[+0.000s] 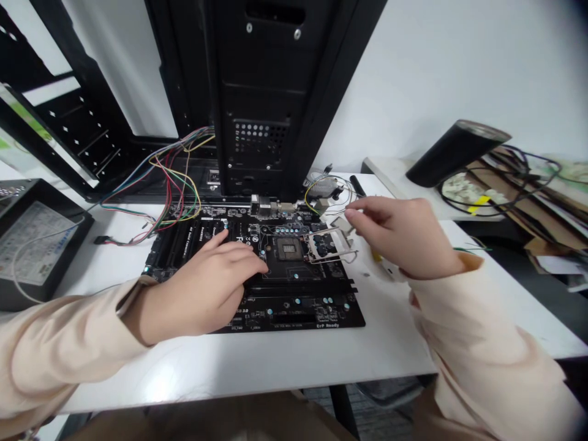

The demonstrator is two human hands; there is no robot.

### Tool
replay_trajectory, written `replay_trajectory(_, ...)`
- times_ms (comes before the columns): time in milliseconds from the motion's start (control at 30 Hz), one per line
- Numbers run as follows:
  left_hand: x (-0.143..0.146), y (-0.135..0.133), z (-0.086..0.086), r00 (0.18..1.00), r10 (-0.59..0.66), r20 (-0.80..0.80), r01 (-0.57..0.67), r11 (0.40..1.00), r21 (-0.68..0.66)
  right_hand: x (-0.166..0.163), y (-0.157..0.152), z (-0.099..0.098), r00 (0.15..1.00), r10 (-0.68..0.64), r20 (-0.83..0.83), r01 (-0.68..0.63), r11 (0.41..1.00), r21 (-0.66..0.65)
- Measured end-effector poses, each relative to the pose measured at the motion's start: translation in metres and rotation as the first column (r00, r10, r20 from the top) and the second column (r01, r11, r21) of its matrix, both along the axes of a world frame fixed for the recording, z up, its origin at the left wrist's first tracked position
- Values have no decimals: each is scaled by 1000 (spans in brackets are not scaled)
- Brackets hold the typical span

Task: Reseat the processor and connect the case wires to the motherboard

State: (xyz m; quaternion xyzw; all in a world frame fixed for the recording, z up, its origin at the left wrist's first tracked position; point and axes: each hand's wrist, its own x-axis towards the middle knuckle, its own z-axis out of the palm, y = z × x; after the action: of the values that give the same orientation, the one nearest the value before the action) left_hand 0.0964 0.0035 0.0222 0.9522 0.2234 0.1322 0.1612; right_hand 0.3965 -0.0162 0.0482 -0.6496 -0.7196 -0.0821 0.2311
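A black motherboard (294,303) lies flat on the white table (275,361). My left hand (202,288) rests on the board's left half, fingers stretched flat toward the CPU socket (288,248). The socket's metal load plate (328,244) stands swung open to the right. My right hand (404,236) hovers just right of the plate, thumb and fingers pinched on a small square chip-like piece (342,225) above the plate's far corner.
A black computer case (271,92) stands upright behind the board, coloured wires (174,177) trailing from it. A power supply box (37,239) sits at the far left. A black cylinder (454,150), cables and cardboard lie at the right.
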Motion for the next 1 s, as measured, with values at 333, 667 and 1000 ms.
replay_trajectory(333,1,-1,-1,1000,1,-12,-1,998,61,-11,1,-4,986,91,-140,-116,978,-176)
replay_trajectory(667,2,0,-2,1000,2,-14,-1,998,61,-13,-2,-3,940,187,-286,-232,963,-136)
replay_trajectory(1000,3,-1,-1,1000,2,-16,-1,999,48,-10,1,-8,973,105,-205,-137,979,-148)
